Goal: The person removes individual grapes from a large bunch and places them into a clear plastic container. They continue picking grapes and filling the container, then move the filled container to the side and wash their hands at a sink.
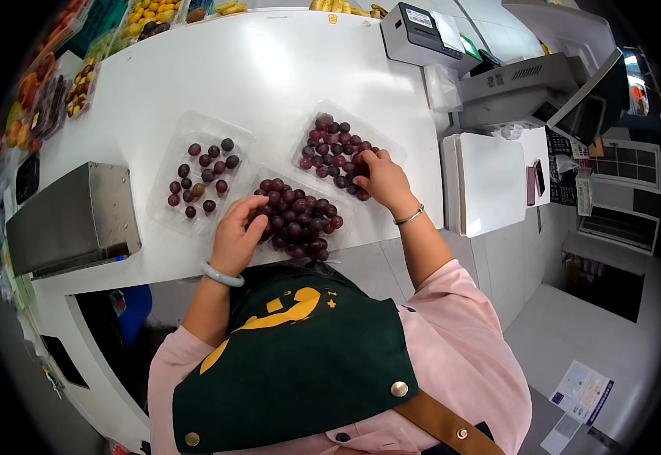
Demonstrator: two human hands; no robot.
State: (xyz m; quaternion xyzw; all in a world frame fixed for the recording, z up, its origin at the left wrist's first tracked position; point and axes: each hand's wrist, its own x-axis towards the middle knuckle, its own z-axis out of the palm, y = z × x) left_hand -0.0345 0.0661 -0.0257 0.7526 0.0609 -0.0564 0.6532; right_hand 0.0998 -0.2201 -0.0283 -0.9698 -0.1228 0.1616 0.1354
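Note:
Three clear plastic trays of dark red grapes lie before me on the white counter. The front tray (348,219) carries a heap of grapes (296,219). At its left side is my left hand (235,232), thumb and fingers apart, fingertips at the outer grapes. My right hand (386,179) reaches over the right edge of the back right tray (333,109), where grapes (330,142) lie spread in a layer. Its curled fingertips are among the grapes; whether they pinch one is hidden. The left tray (194,124) bears scattered loose grapes (208,175), one of them brownish.
A metal box-like unit (74,219) stands at the counter's left. Packed fruit (82,88) lines the far left; bananas (336,7) lie along the back. A label printer (424,37) occupies the back right corner. A white lidded box (492,182) and a monitor (589,99) are further right.

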